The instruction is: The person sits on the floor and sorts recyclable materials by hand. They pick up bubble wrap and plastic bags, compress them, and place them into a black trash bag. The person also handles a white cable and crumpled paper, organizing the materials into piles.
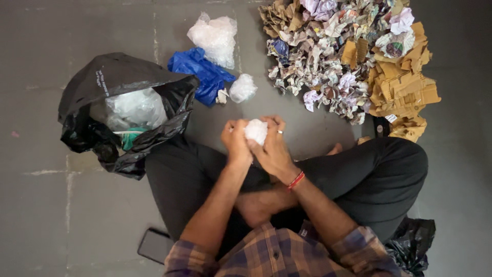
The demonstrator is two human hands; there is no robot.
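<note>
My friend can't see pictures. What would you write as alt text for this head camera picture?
Seen from above, a person sitting cross-legged on a grey floor squeezes a crumpled white wad between the left hand and right hand. An open black bag of clear plastic lies on the left, and a heap of crumpled paper and cardboard lies on the upper right.

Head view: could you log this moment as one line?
left hand + right hand: squeezing white plastic wad | black bag: open, left | paper pile: ahead
</note>
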